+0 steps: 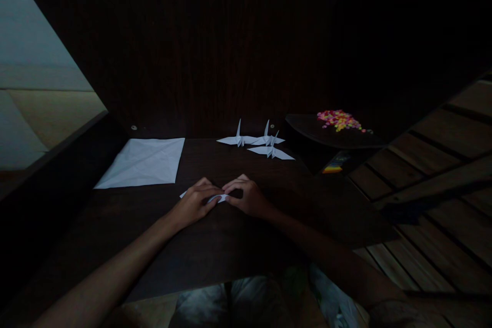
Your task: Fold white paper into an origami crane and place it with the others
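Observation:
Between my two hands is a small piece of folded white paper (222, 198), low over the dark tabletop. My left hand (200, 199) covers much of it, fingers closed on the paper, and a white corner shows past its far left side. With thumb and fingertips my right hand (246, 196) pinches the paper's right end. Both sets of fingertips nearly meet. Beyond the hands stand three white origami cranes (271, 151) with wings spread, close together against the back panel. To the left lies a flat sheet of white paper (144, 161) with creases.
A raised dark corner shelf (303, 125) at the right bears a pile of small pink, red and yellow pieces (340, 120). Under it is a small box with a yellow-orange patch (333, 165). A dark side board (65, 159) bounds the left; wooden slats (434, 164) lie right.

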Motion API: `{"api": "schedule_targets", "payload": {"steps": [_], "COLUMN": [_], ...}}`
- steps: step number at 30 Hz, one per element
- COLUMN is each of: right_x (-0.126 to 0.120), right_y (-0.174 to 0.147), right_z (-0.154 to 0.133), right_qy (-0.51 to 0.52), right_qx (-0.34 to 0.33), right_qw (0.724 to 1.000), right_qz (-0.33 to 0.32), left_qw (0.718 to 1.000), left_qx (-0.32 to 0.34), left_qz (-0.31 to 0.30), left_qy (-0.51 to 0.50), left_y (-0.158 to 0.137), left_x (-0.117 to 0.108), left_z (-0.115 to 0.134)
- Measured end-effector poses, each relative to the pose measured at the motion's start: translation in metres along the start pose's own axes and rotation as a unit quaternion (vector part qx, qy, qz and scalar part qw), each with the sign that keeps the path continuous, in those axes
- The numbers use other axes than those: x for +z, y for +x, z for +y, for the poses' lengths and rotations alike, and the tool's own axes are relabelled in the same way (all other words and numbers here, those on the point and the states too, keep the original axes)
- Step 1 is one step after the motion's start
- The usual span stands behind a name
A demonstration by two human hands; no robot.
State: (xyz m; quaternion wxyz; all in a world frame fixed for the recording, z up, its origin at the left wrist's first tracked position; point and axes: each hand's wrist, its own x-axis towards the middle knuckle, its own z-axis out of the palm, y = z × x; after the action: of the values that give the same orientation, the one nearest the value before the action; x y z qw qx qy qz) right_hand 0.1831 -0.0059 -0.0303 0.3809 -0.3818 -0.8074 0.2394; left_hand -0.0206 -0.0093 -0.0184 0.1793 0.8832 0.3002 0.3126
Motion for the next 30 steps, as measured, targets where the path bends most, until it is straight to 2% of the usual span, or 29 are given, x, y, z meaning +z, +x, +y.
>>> {"api": "schedule_targets", "payload": {"steps": [9, 13, 22, 30], "right_x": [-0.01, -0.015, -0.012, -0.014], "right_y": [0.0, 0.0, -0.002, -0.004], "right_z": [-0.003, -0.003, 0.0, -0.003], "right_qy": [-0.023, -0.048, -0.083, -0.229], "right_qx": [-0.012, -0.036, -0.098, -0.174], "right_qw": [0.999, 0.996, 0.989, 0.952], "right_qz": [-0.03, -0.06, -0.075, -0.104], "left_qw": [1.0, 1.0, 0.998, 0.994], "left_qx": [-0.003, 0.014, 0.025, 0.045], "left_qz": [0.016, -0.003, -0.032, -0.049], "left_qy": [0.003, 0.018, 0.046, 0.091], "left_y": [-0.001, -0.003, -0.002, -0.002], "left_x": [0.0, 0.0, 0.001, 0.0], "left_z": [0.001, 0.0, 0.002, 0.006]}}
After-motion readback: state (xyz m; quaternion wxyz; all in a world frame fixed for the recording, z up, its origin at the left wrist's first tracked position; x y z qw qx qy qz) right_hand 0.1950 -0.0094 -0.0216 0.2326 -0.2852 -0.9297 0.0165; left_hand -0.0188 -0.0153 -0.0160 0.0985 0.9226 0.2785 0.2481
